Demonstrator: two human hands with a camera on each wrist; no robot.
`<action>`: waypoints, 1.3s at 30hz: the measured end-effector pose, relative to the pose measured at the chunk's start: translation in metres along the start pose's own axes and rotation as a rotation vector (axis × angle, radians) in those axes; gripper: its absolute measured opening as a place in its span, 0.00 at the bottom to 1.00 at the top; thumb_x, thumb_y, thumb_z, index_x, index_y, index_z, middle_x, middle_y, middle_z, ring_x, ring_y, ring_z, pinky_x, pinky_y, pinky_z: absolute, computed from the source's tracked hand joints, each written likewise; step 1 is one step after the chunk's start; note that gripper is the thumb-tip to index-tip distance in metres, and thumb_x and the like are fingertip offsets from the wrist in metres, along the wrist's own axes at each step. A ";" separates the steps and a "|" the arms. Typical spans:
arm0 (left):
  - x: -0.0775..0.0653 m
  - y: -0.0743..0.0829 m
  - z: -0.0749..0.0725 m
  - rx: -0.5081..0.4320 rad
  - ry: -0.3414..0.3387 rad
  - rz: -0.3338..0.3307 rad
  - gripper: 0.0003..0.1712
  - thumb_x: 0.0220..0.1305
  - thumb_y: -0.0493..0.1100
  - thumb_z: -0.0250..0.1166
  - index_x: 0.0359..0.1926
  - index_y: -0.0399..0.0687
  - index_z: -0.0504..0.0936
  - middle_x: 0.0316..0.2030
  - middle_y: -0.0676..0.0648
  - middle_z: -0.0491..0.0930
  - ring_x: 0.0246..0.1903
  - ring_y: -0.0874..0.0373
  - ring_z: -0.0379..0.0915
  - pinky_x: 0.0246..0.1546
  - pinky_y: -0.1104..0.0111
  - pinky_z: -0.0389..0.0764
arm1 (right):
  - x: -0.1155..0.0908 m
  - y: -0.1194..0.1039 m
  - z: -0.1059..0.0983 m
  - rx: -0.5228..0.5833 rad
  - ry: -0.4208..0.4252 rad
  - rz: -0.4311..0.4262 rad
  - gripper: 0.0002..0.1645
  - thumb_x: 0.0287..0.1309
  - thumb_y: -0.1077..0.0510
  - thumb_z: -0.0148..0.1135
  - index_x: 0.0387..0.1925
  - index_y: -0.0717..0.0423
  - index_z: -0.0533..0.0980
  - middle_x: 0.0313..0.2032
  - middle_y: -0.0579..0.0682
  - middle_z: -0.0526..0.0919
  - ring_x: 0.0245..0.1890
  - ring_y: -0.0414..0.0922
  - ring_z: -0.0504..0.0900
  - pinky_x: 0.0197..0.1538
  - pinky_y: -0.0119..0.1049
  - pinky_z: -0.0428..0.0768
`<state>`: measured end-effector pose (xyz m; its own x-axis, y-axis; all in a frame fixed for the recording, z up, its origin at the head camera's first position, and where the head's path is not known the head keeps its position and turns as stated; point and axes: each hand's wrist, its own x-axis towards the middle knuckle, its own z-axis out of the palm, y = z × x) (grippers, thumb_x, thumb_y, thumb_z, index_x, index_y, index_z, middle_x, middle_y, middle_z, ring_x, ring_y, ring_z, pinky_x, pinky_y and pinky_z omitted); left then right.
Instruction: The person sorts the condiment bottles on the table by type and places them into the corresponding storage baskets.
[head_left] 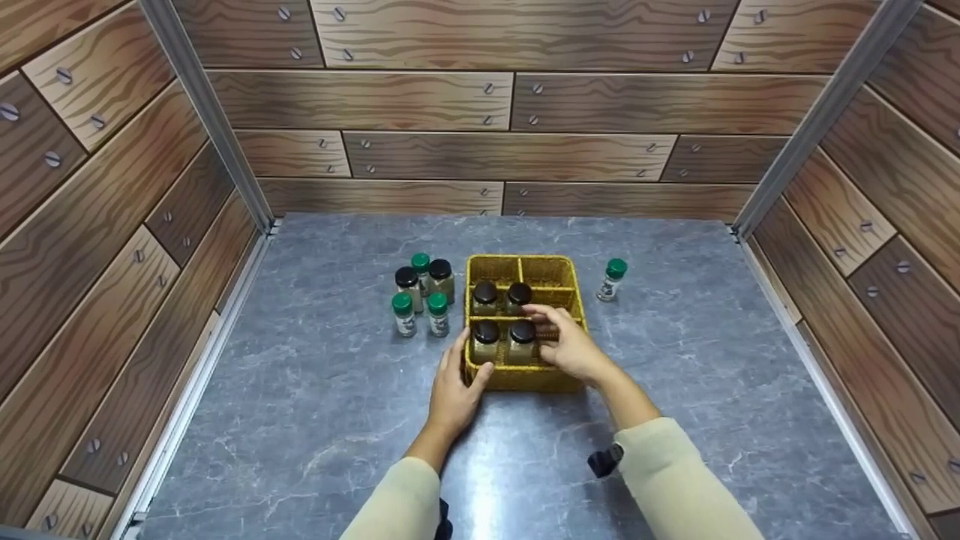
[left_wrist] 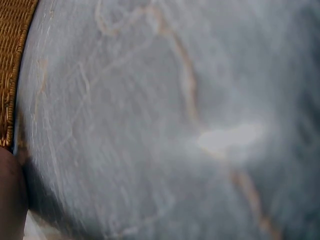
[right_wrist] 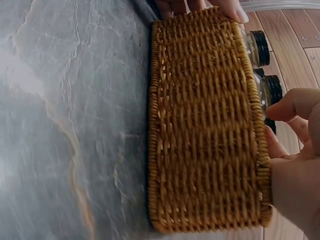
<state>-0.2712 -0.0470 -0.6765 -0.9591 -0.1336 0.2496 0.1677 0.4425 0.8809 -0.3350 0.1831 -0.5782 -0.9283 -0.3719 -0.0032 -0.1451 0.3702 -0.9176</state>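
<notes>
Grey tabletop (head_left: pixel 322 427); hands (head_left: pixel 454 394) (head_left: pixel 576 352) partly hide wicker basket (head_left: pixel 529 379)

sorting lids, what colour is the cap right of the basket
Green cap, best seen in the head view.

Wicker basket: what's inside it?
Inside the basket stand four black-lidded jars, two in the front row, two in the middle. No jar shows in the back compartments. Their bases and anything behind the right hand are hidden.
</notes>
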 end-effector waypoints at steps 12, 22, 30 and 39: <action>0.002 -0.002 -0.003 -0.006 0.012 0.004 0.43 0.74 0.59 0.68 0.84 0.63 0.63 0.77 0.38 0.71 0.75 0.37 0.71 0.76 0.38 0.72 | 0.004 -0.002 -0.048 0.019 0.207 0.001 0.29 0.67 0.73 0.65 0.68 0.68 0.75 0.61 0.72 0.81 0.63 0.65 0.82 0.62 0.33 0.82; 0.001 -0.002 -0.003 -0.002 0.009 0.004 0.43 0.74 0.58 0.68 0.83 0.62 0.63 0.77 0.38 0.72 0.75 0.37 0.71 0.75 0.38 0.72 | 0.016 0.018 -0.091 -0.009 0.322 0.039 0.26 0.70 0.70 0.65 0.68 0.68 0.75 0.63 0.70 0.80 0.63 0.61 0.81 0.52 0.21 0.81; 0.001 -0.004 -0.001 -0.005 0.018 0.009 0.42 0.74 0.56 0.69 0.83 0.61 0.64 0.76 0.37 0.72 0.74 0.36 0.72 0.74 0.38 0.73 | 0.029 0.038 -0.118 -0.065 0.397 0.073 0.25 0.70 0.71 0.62 0.67 0.69 0.76 0.65 0.72 0.78 0.65 0.66 0.81 0.49 0.16 0.78; 0.000 -0.002 -0.001 -0.010 0.000 -0.003 0.42 0.74 0.58 0.68 0.83 0.61 0.64 0.77 0.37 0.70 0.75 0.34 0.71 0.74 0.36 0.72 | 0.047 0.048 -0.137 -0.159 0.404 0.111 0.26 0.72 0.67 0.62 0.70 0.65 0.75 0.66 0.69 0.73 0.68 0.67 0.79 0.61 0.37 0.83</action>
<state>-0.2716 -0.0492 -0.6781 -0.9595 -0.1355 0.2468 0.1666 0.4334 0.8857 -0.4322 0.2997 -0.5678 -0.9958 0.0284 0.0868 -0.0589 0.5268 -0.8480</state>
